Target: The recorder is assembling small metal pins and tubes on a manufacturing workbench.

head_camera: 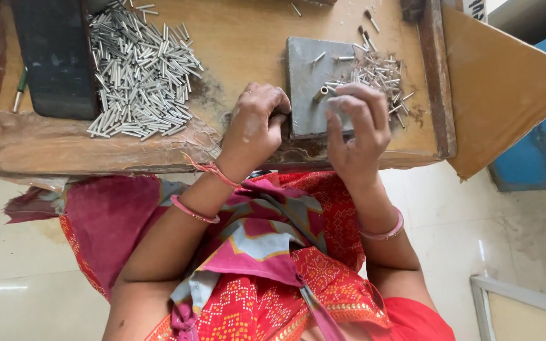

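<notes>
on the grey metal block (pixel 304 82), pinching a small brass tube (pixel 320 95) upright with right hand (pixel 356 129) fingers for steadiness; left hand (pixel 254 126) curling closed, gripping a dark tool (pixel 279 115) beside.

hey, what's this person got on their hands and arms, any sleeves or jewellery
Both forearms are bare, no gloves or rings visible. The left hand side carries a thin pink bangle plus a reddish thread tied at the wrist. The right hand side has one pink bangle. No sleeves reach the forearms.
</notes>
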